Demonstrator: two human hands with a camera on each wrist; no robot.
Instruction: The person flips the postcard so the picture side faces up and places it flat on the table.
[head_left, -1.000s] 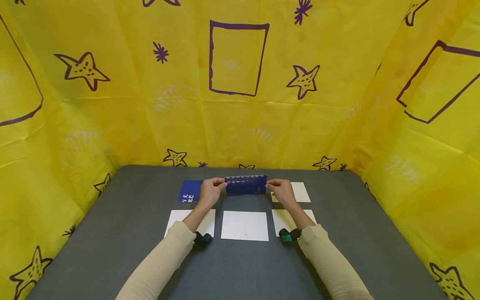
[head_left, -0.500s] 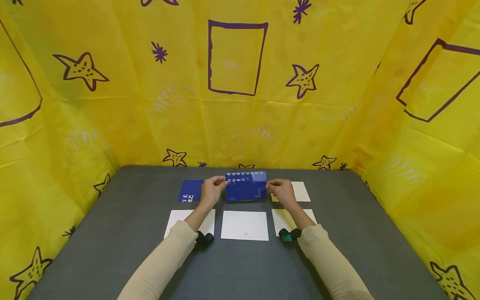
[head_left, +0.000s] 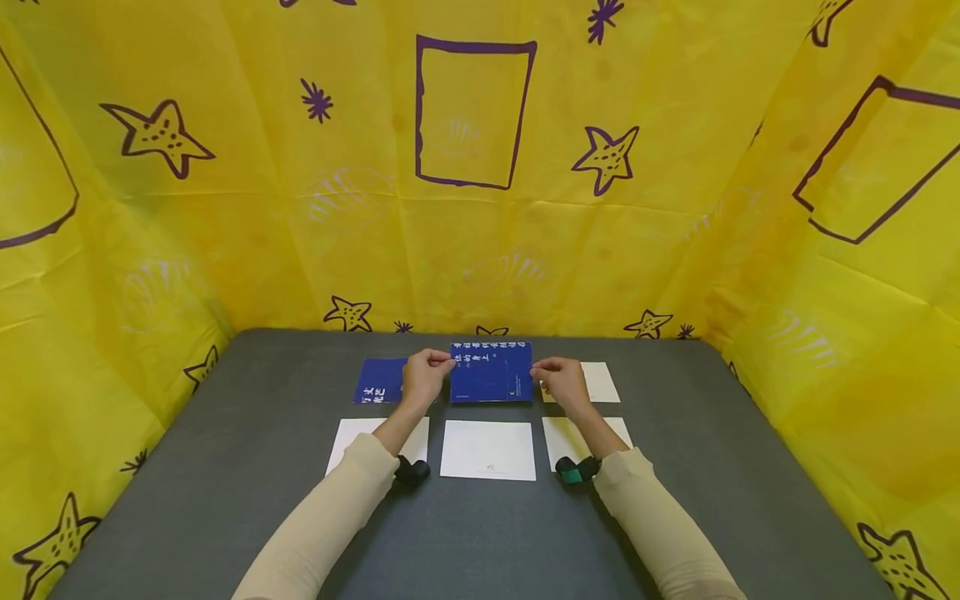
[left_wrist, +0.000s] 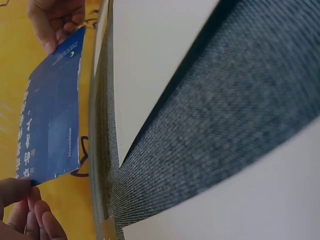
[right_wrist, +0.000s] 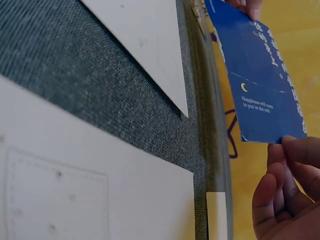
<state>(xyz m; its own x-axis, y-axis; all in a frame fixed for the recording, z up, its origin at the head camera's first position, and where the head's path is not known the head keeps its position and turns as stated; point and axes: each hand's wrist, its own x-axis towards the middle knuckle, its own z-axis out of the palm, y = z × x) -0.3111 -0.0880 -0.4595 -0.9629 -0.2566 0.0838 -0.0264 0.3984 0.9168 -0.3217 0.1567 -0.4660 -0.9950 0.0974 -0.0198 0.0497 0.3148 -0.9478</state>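
Observation:
A blue postcard (head_left: 491, 379) with white characters and a small yellow moon is held up above the far middle of the table. My left hand (head_left: 423, 377) pinches its left edge between thumb and fingers. At the opposite edge, my right hand (head_left: 562, 382) pinches it the same way. Both wrist views show the card (left_wrist: 55, 110) raised off the table, its printed face towards me. Behind my left hand lies another blue card (head_left: 377, 382), partly covered. A pale card (head_left: 602, 383) lies by my right hand, also partly hidden.
Three white cards lie in the nearer row: a left one (head_left: 352, 433), a middle one (head_left: 487, 450) and a right one (head_left: 615, 427), the outer two partly under my forearms. The grey table (head_left: 225, 467) meets a yellow patterned cloth (head_left: 480, 250) at its back and sides.
The blue postcard has tilted from a steep, foreshortened angle to show its full face. Both hands keep their grip and have barely moved.

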